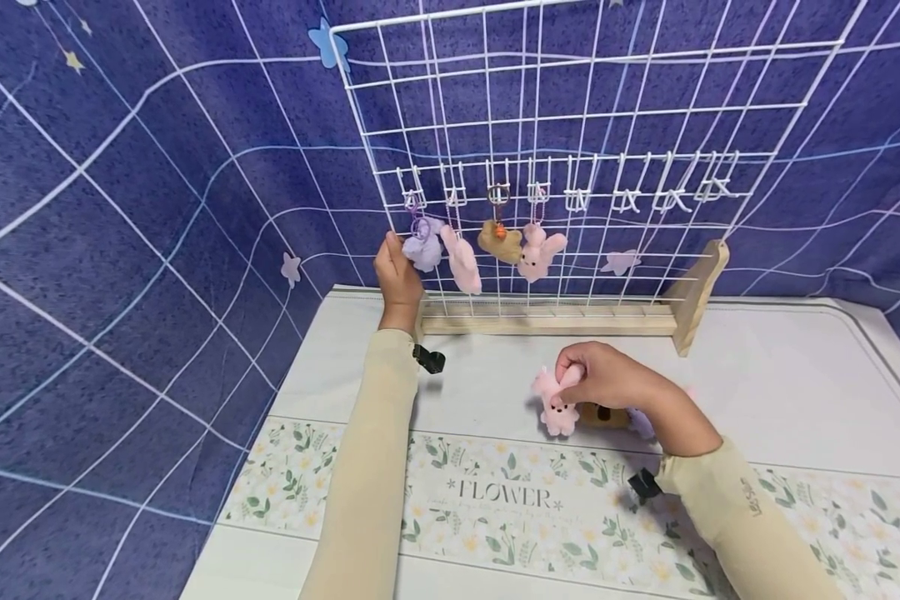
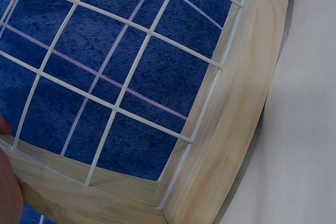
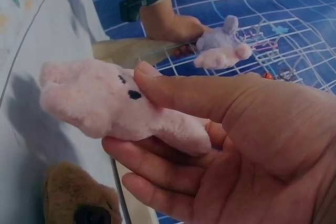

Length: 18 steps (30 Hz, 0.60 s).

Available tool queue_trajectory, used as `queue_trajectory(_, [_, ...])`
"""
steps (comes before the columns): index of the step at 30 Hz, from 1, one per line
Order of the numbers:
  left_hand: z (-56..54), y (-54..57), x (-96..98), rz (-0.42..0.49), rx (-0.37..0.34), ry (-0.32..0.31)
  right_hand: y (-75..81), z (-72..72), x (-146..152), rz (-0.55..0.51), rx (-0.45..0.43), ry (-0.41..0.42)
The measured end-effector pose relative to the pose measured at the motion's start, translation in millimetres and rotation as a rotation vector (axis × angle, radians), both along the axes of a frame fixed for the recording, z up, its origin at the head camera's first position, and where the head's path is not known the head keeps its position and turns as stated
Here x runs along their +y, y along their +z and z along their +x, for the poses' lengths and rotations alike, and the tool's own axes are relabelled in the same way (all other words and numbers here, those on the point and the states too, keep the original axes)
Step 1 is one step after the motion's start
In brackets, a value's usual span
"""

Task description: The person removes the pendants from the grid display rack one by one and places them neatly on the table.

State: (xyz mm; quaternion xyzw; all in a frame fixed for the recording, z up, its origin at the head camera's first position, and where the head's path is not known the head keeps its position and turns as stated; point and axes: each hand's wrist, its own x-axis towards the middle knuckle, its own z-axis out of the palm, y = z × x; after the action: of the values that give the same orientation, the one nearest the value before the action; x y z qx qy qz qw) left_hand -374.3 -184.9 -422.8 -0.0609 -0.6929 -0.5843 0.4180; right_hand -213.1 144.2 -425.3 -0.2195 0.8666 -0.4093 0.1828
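In the head view my right hand (image 1: 607, 379) pinches a small pink plush bunny (image 1: 560, 417) by its upper part, close over the table. The right wrist view shows the thumb pressed by the dark eyes of the bunny (image 3: 89, 98), fingers underneath. My left hand (image 1: 399, 279) grips the left wooden upright of a white wire grid rack (image 1: 547, 319), with only a bit of that hand (image 2: 8, 187) in the left wrist view. Just right of it hangs a purple plush charm (image 1: 422, 246). Further along hang a pink plush (image 1: 462, 262), a brown plush (image 1: 500, 242) and a pink bunny plush (image 1: 537, 254).
Beside my right hand lie a brown plush (image 1: 602, 414) and a purple plush (image 1: 641, 423), partly hidden by the hand. Several white hooks (image 1: 626, 198) on the right of the grid carry nothing. A white cloth with a floral "FLOWER" band (image 1: 502, 494) covers the table.
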Motion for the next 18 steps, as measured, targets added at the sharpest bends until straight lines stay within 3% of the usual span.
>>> queue_trajectory(18, [-0.2,0.9,0.7,0.025,-0.003,-0.014,-16.0,-11.7,3,0.060,-0.013,0.020])
